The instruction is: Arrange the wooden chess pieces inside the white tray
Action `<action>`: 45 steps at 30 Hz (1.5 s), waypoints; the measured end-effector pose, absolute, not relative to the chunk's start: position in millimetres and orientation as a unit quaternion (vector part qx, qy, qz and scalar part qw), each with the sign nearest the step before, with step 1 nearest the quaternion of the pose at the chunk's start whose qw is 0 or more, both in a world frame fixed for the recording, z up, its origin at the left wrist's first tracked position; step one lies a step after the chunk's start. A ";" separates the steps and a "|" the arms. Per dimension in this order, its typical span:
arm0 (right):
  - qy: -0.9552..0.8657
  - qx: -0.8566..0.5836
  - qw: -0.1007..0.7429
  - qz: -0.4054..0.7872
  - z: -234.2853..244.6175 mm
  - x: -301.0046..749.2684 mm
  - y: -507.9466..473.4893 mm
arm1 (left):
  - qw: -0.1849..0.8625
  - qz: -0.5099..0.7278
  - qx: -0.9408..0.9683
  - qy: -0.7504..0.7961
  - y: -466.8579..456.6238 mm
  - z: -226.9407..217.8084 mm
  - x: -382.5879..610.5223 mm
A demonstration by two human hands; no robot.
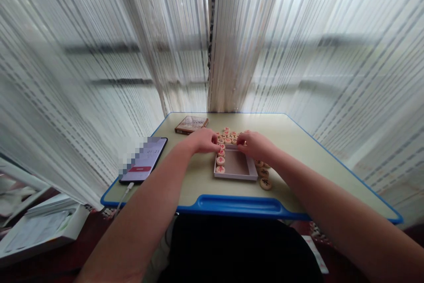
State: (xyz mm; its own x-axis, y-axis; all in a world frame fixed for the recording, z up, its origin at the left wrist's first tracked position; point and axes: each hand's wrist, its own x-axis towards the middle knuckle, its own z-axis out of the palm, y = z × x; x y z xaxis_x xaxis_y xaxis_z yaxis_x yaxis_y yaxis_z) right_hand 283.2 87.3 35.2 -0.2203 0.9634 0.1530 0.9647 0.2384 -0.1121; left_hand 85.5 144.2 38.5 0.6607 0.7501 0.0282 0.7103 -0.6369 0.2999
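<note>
A shallow white box tray [236, 177] lies on the small table, with a column of round wooden xiangqi pieces [220, 160] with red characters along its left side. At the tray's far left corner, my left hand [205, 140] pinches a red-marked xiangqi piece [221, 147] at the head of that column. My right hand [254, 142] is over the tray's far right corner, fingers curled down; what they hold, if anything, is hidden. Beyond the tray lie several loose xiangqi pieces [228, 141], partly between my hands. More pieces with black characters [265, 183] lie right of the tray.
A phone [145, 161] with a white cable [127, 190] lies at the table's left. A brown printed box lid [191, 124] is at the back left. The blue table edge [238, 204] has a groove at the front. White striped curtains [185, 53] hang behind.
</note>
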 end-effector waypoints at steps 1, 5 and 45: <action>-0.782 -0.616 0.094 -0.005 34.8 283.5 87.7 | 0.133 0.074 0.902 0.405 143.7 38.8 85.6; -0.782 -0.617 0.091 -0.004 33.8 284.4 88.8 | 0.130 0.069 0.901 0.407 141.7 41.2 85.6; -0.655 -0.753 0.053 0.008 31.0 319.6 111.2 | 0.090 0.205 0.893 0.389 160.2 13.2 100.5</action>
State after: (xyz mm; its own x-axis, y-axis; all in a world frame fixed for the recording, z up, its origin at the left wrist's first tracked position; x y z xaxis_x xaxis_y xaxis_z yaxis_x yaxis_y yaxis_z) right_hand 319.6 111.2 31.0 0.1405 0.9884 0.0574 0.9868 -0.1351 -0.0895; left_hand 100.5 160.2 13.2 0.6125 0.7327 0.2967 0.6589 -0.6806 0.3205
